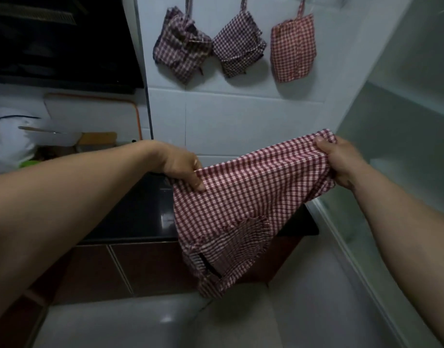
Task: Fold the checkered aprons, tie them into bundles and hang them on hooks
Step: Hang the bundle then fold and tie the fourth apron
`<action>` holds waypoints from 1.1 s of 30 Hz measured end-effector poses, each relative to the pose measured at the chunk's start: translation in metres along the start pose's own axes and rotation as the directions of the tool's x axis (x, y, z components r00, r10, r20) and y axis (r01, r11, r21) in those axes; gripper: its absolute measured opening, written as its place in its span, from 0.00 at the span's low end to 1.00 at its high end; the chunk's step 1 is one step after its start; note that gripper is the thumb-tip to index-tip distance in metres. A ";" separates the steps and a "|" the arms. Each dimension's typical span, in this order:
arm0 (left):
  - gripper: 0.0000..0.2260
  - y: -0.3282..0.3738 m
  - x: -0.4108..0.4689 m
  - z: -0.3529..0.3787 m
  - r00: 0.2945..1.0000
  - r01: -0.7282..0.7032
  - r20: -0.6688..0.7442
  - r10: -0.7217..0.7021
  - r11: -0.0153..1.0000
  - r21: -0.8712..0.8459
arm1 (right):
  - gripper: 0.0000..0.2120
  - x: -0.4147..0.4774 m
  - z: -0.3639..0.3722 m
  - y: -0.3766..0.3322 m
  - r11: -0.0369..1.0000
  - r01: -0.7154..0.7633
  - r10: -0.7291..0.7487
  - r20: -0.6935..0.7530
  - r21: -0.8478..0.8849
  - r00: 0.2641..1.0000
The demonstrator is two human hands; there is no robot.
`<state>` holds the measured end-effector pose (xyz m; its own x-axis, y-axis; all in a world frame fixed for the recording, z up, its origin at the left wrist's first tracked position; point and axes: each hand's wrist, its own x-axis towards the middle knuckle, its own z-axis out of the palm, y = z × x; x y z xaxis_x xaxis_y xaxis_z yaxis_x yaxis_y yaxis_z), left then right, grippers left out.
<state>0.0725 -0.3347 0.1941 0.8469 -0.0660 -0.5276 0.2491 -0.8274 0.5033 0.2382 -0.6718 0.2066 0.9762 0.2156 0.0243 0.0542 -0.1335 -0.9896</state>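
Both hands, left (pixel 184 169) and right (pixel 341 162), pinch the apron's (pixel 243 197) top edge; hem dangles unsupported, so fold may skew.

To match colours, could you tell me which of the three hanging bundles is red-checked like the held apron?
The rightmost bundle: it is red and white, while the left bundle and middle bundle are darker, purplish.

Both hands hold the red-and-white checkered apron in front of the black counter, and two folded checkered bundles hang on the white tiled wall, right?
Not two: the head view shows three bundles on the white tiled wall, a left purple checkered bundle, a middle purple checkered bundle and a right red checkered bundle. The left hand and right hand do hold the red-and-white checkered apron.
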 end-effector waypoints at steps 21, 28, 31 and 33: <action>0.08 0.149 0.002 0.049 0.687 -0.134 -0.631 0.360 0.917 0.377 | 0.08 -0.019 -0.051 0.010 0.985 -0.065 -0.048 0.622 0.157 0.782; 0.11 0.121 -0.028 0.054 0.754 -0.076 -0.656 0.046 0.997 -0.018 | 0.08 -0.020 -0.010 0.032 0.959 -0.187 -0.010 0.683 0.215 0.730; 0.11 0.080 -0.036 0.048 0.689 0.098 -0.704 -0.171 0.985 -0.143 | 0.07 -0.011 -0.001 0.024 0.901 -0.179 -0.054 0.513 0.394 0.857; 0.21 0.060 -0.041 0.047 0.684 0.202 -0.693 -0.230 0.972 -0.124 | 0.07 -0.004 0.001 0.013 0.907 -0.064 -0.116 0.395 0.416 0.911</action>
<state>0.0307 -0.4080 0.2138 0.8469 0.5317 -0.0026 0.4712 -0.7483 0.4670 0.2351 -0.6735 0.1934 0.8005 0.5939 0.0812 -0.1009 0.2669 -0.9584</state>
